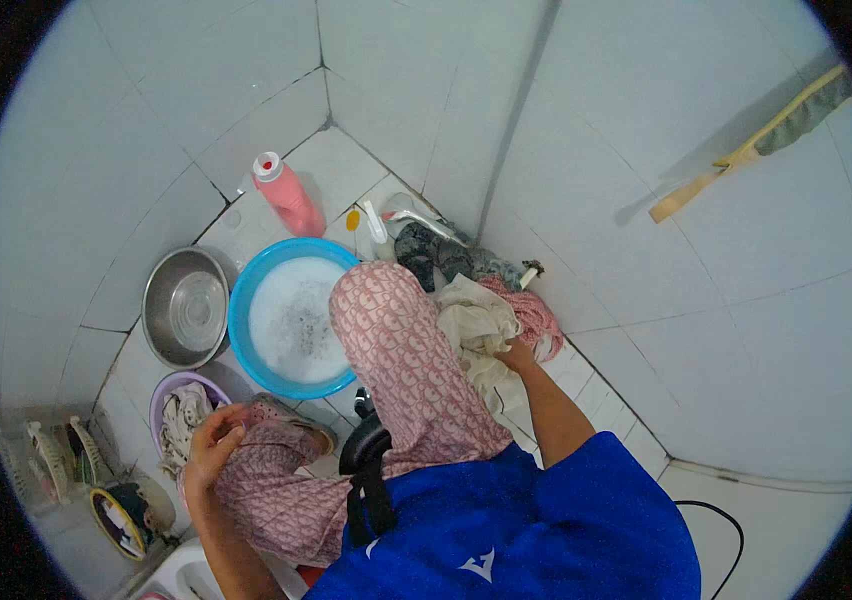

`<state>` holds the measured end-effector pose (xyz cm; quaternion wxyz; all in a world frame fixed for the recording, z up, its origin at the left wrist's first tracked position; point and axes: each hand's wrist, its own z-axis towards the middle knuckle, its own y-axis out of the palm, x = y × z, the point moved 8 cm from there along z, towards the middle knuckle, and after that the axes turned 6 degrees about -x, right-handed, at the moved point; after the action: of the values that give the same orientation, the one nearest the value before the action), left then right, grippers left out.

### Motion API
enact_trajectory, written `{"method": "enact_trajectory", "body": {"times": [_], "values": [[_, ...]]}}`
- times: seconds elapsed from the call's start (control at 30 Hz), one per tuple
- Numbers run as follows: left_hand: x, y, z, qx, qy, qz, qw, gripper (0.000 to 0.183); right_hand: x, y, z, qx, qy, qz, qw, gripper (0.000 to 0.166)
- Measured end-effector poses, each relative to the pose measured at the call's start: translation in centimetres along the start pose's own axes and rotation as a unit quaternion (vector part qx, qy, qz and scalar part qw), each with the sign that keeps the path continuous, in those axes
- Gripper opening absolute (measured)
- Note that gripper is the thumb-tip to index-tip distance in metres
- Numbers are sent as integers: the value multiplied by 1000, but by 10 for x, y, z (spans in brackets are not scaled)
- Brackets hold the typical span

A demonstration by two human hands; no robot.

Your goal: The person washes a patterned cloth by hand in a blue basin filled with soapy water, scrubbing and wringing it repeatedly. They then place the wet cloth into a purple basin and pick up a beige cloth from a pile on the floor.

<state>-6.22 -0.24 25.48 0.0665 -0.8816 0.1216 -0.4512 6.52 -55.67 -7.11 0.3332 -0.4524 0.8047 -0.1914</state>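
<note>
At the right of the patterned trousers, my right hand (517, 355) has its fingers in a cream cloth (477, 319) lying on the tiled floor; the fingertips are partly hidden in its folds. My left hand (217, 442) is over my left knee, fingers apart and slightly curled, beside a purple basin (158, 409) that contains a crumpled light garment (186, 412). Before me stands a blue plastic basin (241, 351) filled with white suds. Against the cream cloth lie a pink cloth (535, 319) and a dark grey garment (426, 251).
An oval metal basin (186, 307) stands left of the blue one. Behind are a pink bottle (291, 199), a white brush-like item (375, 221) and a shower head (422, 219). A yellow-rimmed bin (117, 523) is at lower left. Tiled walls meet close by.
</note>
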Motion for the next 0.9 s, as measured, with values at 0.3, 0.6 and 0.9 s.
{"method": "enact_trajectory", "body": {"times": [0.3,0.6,0.9], "values": [[6,49,42,-68,-55,-2,996,33,29,68,2,7,125,142,982,77],[38,73,87,-113,-78,71,988,33,51,110,45,167,131,620,756,43],[22,66,70,-89,-31,35,995,34,-164,-178,-100,-56,-197,834,512,30]]}}
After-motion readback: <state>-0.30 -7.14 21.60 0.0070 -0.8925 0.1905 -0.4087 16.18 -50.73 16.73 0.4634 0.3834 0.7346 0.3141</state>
